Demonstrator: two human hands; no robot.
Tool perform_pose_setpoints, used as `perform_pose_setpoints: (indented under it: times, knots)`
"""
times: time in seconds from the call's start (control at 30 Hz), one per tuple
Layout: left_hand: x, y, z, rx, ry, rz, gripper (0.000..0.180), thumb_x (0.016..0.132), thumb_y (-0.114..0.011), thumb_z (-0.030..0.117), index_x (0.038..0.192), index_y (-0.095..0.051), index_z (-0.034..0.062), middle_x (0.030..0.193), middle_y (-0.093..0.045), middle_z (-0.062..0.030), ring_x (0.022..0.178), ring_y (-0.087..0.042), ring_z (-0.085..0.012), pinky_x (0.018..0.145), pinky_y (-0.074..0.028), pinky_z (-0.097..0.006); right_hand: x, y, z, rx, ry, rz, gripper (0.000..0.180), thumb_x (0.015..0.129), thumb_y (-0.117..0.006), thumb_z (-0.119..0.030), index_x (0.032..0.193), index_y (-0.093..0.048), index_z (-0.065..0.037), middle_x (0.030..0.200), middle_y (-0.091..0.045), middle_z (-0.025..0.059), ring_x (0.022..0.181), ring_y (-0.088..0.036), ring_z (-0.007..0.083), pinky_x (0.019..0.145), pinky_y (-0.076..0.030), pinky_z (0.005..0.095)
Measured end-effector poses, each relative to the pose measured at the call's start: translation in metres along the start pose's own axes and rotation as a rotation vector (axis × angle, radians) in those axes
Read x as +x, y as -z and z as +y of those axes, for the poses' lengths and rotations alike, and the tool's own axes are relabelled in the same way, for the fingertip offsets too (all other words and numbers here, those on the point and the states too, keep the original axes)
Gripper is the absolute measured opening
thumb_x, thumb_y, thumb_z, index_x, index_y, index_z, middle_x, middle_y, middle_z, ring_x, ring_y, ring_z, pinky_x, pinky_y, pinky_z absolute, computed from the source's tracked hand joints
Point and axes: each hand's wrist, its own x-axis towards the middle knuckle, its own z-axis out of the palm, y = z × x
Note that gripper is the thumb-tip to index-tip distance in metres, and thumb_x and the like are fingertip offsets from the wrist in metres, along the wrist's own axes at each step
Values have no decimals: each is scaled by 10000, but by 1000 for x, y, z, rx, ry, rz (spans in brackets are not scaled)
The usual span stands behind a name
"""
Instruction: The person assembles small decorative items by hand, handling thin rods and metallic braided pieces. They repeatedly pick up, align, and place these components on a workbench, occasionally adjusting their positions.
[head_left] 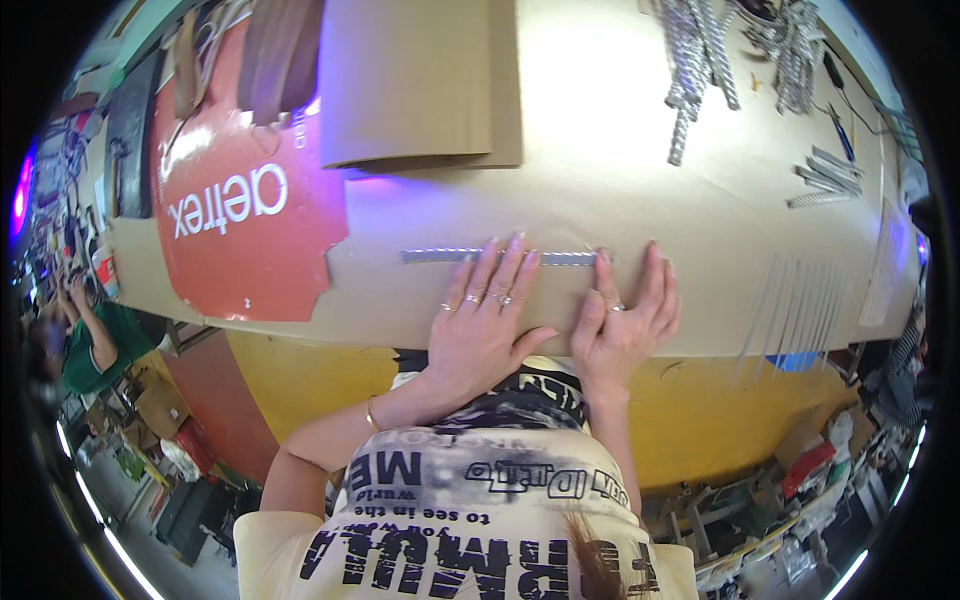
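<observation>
A narrow grey strip with a twisted, shiny pattern (428,256) lies flat and straight across the tan cardboard table cover (400,215) in front of me. My left hand (488,302) rests palm down, its fingers stretched out, with the fingertips on the middle of the strip. At the strip's right end, the index fingertip of my right hand (627,312) touches it, thumb tucked close beside. The other fingers of that hand extend over the cardboard. Neither hand grips anything that I can see.
A folded cardboard sheet (420,90) and a red printed board (240,240) lie left, brown strips (280,60) on top. Silvery braided bundles (697,50), short braided pieces (828,180), pliers (842,132) and thin strips (800,300) lie right. A person in green (95,345) is far left.
</observation>
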Motion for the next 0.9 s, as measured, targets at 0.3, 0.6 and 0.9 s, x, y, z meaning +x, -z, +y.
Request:
perform_pose_setpoints:
  times: [0.3,0.6,0.9]
  knots:
    - [-34,5,-38,25,143,24,958,839,-570,663,1501,-314,19,1576,-291,-143,1451,-280,-320,1163,-192,-513,0,-5,2,3,24,63,350,985,-459,-377,1235,-692,-302,1488,-422,152,1353,-356,358,1116,-203,502]
    - [-48,1,-58,26,223,138,1038,822,-561,701,1515,-257,-11,1592,-230,-187,1475,-196,-374,1166,-115,-570,0,-3,-2,-6,42,77,332,978,-502,-348,1245,-686,-276,1485,-421,156,1359,-348,353,1124,-196,483]
    - [-44,1,-63,-167,144,267,860,885,-627,484,1497,-289,-17,1579,-243,-211,1475,-194,-373,1182,-103,-545,23,11,-26,141,359,121,414,833,-743,-329,1222,-674,-203,1359,-531,124,1227,-478,320,1030,-325,464]
